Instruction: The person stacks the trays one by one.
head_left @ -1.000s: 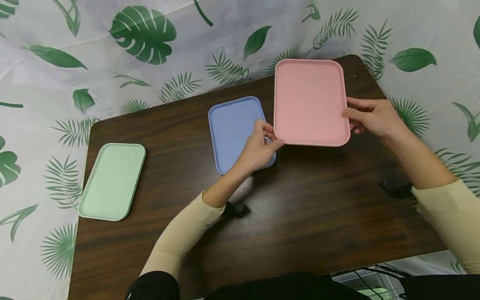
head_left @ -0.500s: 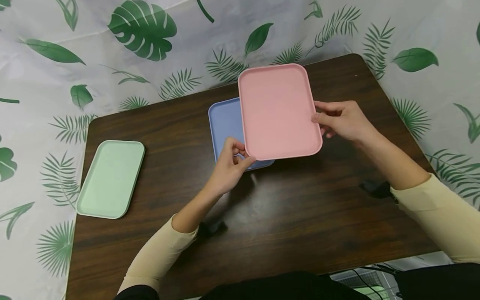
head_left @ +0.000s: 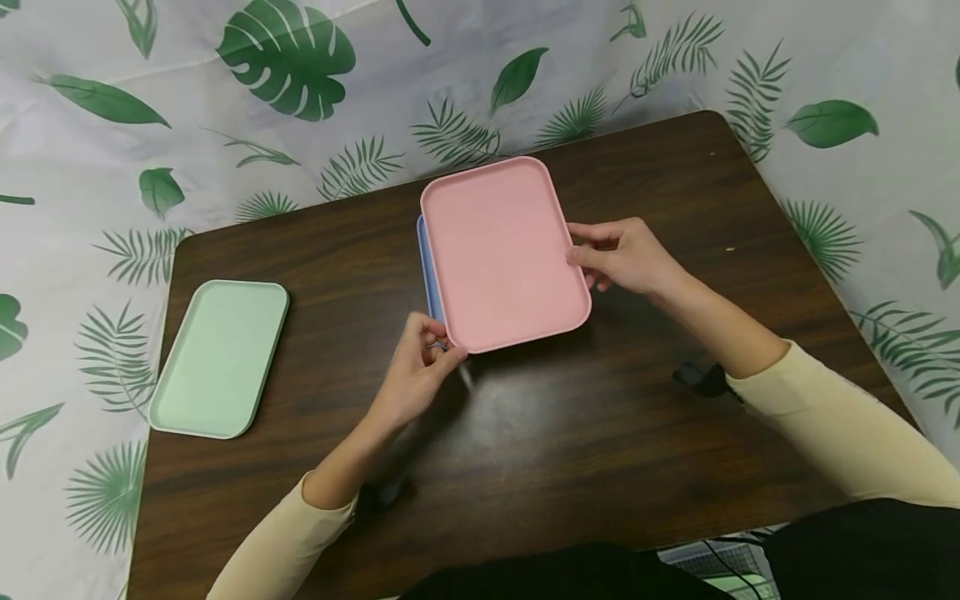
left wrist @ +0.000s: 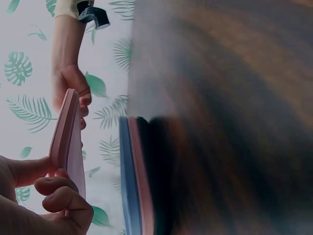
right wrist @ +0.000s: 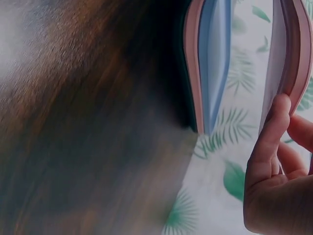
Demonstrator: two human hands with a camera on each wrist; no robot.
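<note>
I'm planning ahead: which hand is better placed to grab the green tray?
Probably the left hand: it's nearer the green tray, though it and the right hand both grip the pink tray.

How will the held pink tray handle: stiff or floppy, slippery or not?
Probably stiff: the pink tray shows no sag between the left hand and right hand. Likely light, since both pinch only its edges. Its smooth-looking surface might slip.

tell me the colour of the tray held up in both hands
The held tray is plain pink; it shows best in the head view.
</note>
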